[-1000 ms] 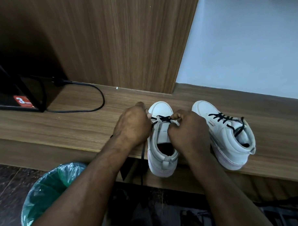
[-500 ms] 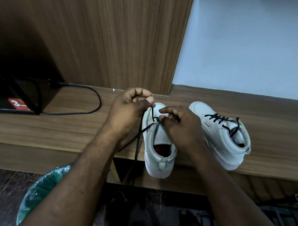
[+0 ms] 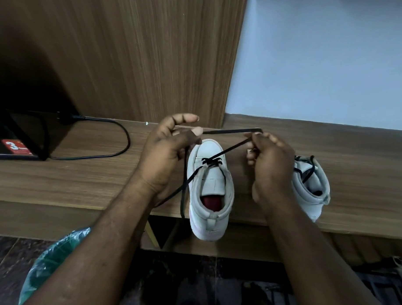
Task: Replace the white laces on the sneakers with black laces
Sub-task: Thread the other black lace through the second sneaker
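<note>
Two white high-top sneakers stand on a wooden shelf (image 3: 82, 179). The left sneaker (image 3: 209, 193) has a black lace (image 3: 226, 131) threaded through its lowest eyelets only, heel hanging over the shelf edge. My left hand (image 3: 170, 153) pinches that lace above the toe, and a loose end drops past the shelf edge. My right hand (image 3: 271, 163) pinches the same lace further right, so a taut span runs between both hands. The right sneaker (image 3: 310, 185) is laced in black and partly hidden behind my right hand.
A black cable (image 3: 117, 141) loops on the shelf at the left, next to a dark device with a red sticker (image 3: 14, 146). A bin with a green liner (image 3: 55, 253) stands on the floor below left. A wooden panel (image 3: 146, 58) rises behind the shoes.
Both hands have lifted from the left sneaker's eyelets and moved apart, drawing the black lace out into a taut line above the toe. My right hand has shifted right, covering part of the right sneaker.
</note>
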Action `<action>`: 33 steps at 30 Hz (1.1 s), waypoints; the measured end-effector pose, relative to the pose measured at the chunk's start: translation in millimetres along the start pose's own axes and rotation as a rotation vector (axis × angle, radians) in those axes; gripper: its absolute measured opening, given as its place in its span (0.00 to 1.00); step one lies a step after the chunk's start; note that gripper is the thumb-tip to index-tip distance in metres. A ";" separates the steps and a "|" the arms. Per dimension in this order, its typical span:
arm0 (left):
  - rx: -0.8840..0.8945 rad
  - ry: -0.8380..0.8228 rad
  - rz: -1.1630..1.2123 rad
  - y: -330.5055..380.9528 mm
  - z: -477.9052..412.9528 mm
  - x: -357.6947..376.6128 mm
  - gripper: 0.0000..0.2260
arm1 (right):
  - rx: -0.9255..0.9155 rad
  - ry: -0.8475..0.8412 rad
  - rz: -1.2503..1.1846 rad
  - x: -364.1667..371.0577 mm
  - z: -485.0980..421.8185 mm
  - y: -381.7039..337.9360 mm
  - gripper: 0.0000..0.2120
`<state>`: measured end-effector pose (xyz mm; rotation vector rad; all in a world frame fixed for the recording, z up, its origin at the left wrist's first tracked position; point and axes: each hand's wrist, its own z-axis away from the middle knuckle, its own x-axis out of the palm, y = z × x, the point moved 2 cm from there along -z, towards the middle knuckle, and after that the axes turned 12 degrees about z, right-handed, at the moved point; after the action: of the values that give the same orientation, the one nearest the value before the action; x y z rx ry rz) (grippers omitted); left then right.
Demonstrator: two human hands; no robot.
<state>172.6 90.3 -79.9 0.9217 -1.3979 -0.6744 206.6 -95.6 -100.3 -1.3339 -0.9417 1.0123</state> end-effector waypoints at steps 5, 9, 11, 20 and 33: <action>0.091 0.064 -0.192 -7.0 -3.7 -5.0 0.12 | 0.217 0.133 -0.277 -16.5 -13.1 1.3 0.12; 0.332 0.169 -0.841 -17.5 0.3 -3.3 0.08 | 0.227 0.078 -0.270 -11.7 -9.8 2.9 0.13; 0.395 0.112 -0.933 -21.5 2.3 4.2 0.04 | 0.235 0.045 -0.273 -8.5 -6.8 3.3 0.13; 0.178 -0.048 -0.812 -43.2 -4.4 32.3 0.10 | 0.175 -0.103 -0.279 -12.0 2.0 -1.5 0.15; 0.087 0.020 -0.854 -41.0 -12.7 6.7 0.12 | 0.227 -0.091 -0.243 -13.2 11.3 -4.0 0.12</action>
<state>190.8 65.6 -110.6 1.6090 -0.9805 -1.2304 191.9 -104.6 -95.5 -0.9667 -0.9987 0.9658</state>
